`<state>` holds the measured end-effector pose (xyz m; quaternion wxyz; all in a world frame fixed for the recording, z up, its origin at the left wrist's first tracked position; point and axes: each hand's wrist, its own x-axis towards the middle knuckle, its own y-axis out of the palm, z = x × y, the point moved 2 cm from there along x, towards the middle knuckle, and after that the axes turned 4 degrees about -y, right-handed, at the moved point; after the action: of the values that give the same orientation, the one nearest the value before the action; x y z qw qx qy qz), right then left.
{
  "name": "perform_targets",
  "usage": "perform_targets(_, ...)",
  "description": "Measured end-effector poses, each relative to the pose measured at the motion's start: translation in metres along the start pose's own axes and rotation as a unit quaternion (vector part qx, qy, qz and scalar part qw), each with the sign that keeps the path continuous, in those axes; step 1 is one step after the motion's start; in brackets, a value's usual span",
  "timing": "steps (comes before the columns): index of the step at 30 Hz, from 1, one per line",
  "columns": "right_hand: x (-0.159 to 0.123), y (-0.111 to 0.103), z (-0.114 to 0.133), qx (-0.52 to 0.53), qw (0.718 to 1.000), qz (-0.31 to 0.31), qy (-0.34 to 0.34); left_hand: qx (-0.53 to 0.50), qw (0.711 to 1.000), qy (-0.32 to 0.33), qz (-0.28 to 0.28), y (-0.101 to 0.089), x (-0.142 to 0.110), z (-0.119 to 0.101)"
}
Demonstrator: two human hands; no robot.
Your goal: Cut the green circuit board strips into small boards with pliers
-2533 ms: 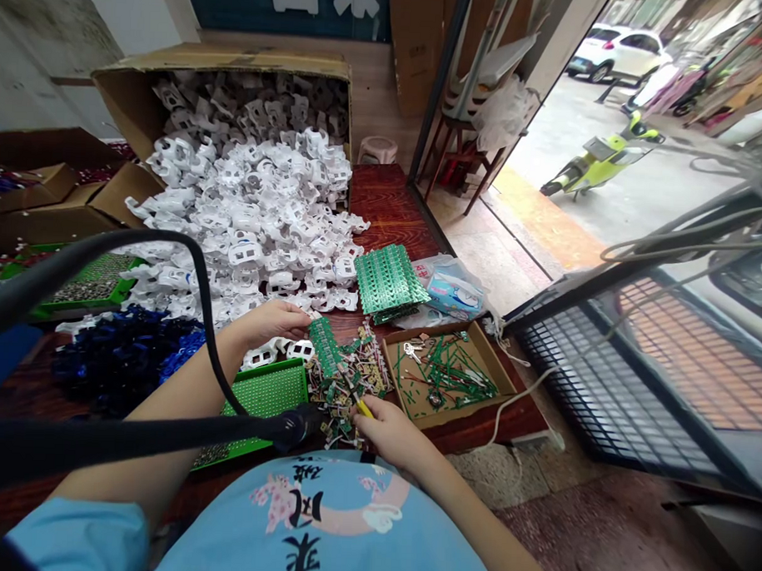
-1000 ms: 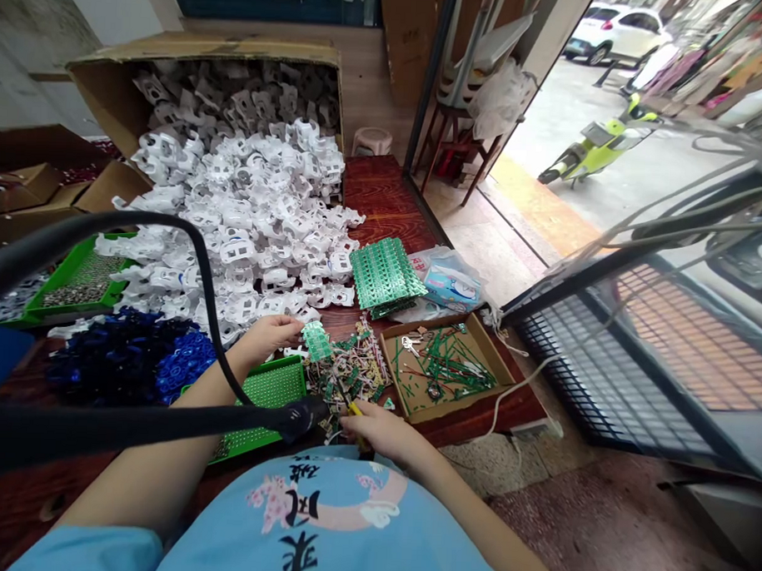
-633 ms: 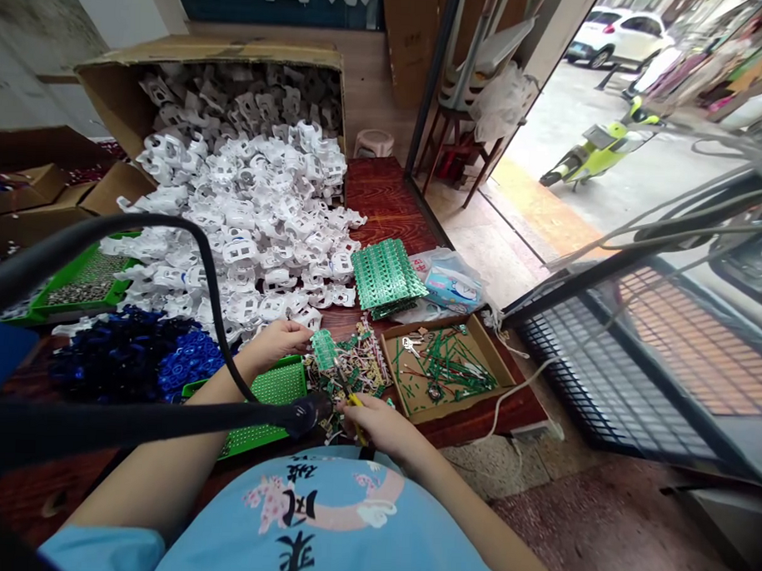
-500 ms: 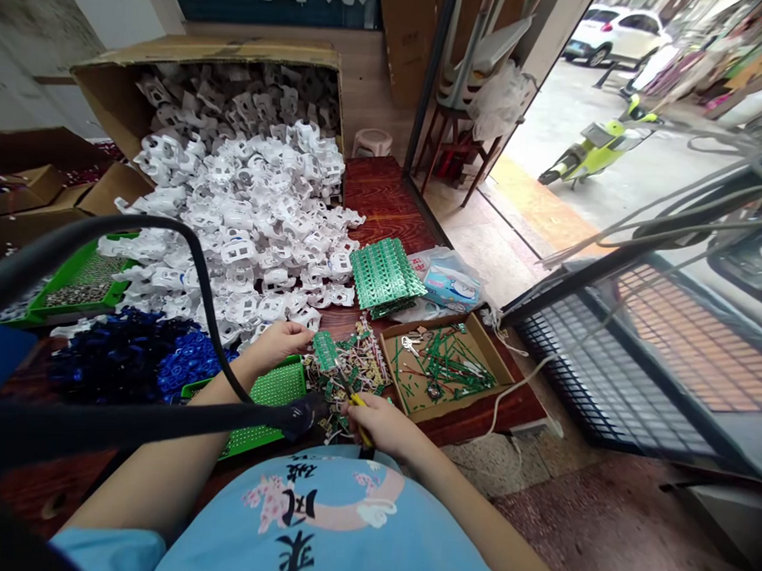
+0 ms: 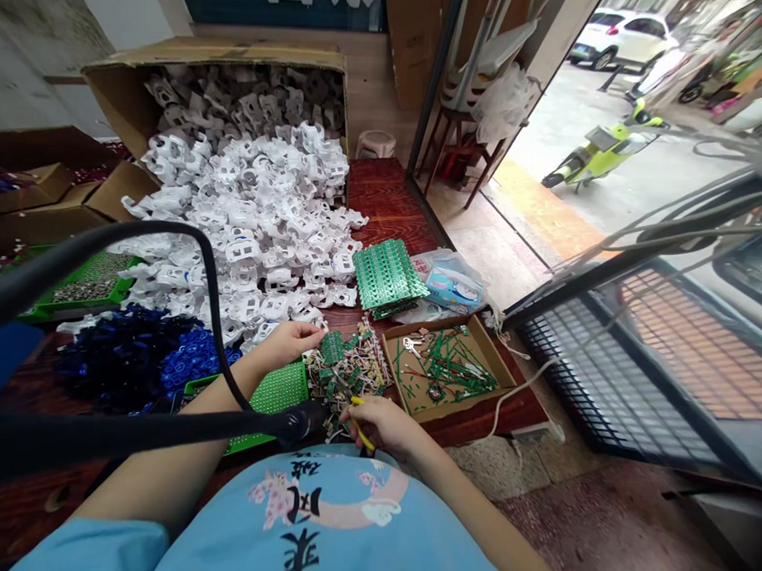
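My left hand is closed in a pinch at the upper left corner of a small green circuit board. My right hand is wrapped round a pair of yellow-handled pliers, whose dark jaws point up and left toward the lower edge of the board. Whether the jaws touch the board I cannot tell. Beneath both lies a heap of small circuit boards with wires. A green perforated tray is partly hidden under my left forearm.
White plastic shells spill from a large cardboard box. Blue parts lie to the left. Stacked green board panels sit beyond the heap. A shallow cardboard tray holds green strips and keys. A black bar crosses the near left.
The circuit board has moved slightly right and tilted, with my left hand following. The pliers' handles now look spread wider apart in my right hand.
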<state>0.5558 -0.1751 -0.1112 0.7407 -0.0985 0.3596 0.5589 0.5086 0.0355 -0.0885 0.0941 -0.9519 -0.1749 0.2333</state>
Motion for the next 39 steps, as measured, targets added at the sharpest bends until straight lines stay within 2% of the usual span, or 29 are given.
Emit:
perform_targets(3, -0.001, 0.001, 0.002, -0.074, 0.997, 0.011, -0.023, -0.071, 0.997, -0.015, 0.017, -0.005, 0.004, 0.011)
perform_targets(7, 0.004, -0.001, 0.001, -0.155, 0.985, -0.031, -0.067, -0.136, 0.987, -0.079, -0.037, -0.008, 0.009, 0.026)
perform_targets(9, 0.008, -0.003, -0.001, -0.153, 0.984, -0.049, -0.072, -0.159, 0.982, -0.090, -0.040, -0.006, 0.010, 0.029)
perform_targets(15, 0.011, -0.002, -0.001, -0.093, 0.992, -0.054, -0.058, -0.169, 0.980, -0.109, 0.004, 0.003, 0.007, 0.032)
perform_targets(19, 0.009, -0.001, 0.000, -0.077, 0.994, -0.053, -0.050, -0.124, 0.991, -0.060, 0.003, 0.008, 0.004, 0.027)
perform_targets(22, 0.010, -0.001, -0.002, -0.045, 0.997, -0.050, -0.031, -0.017, 1.000, -0.009, -0.006, 0.011, 0.002, 0.018)
perform_targets(25, 0.011, 0.001, -0.007, 0.017, 0.999, -0.033, -0.009, 0.082, 0.996, 0.025, -0.009, 0.013, 0.001, 0.011)
perform_targets(29, 0.009, 0.003, -0.010, 0.076, 0.997, 0.002, 0.009, 0.112, 0.992, 0.047, -0.043, 0.013, 0.003, 0.012)
perform_targets(32, 0.007, 0.001, -0.008, 0.054, 0.998, -0.038, 0.010, 0.081, 0.994, 0.025, -0.066, 0.012, 0.006, 0.020)
perform_targets(35, 0.008, -0.001, -0.007, 0.025, 0.998, -0.064, -0.008, -0.005, 0.999, -0.023, -0.049, 0.013, 0.009, 0.028)
perform_targets(39, 0.011, -0.001, -0.006, 0.014, 0.998, -0.056, -0.030, -0.110, 0.992, -0.061, -0.022, 0.016, 0.008, 0.029)
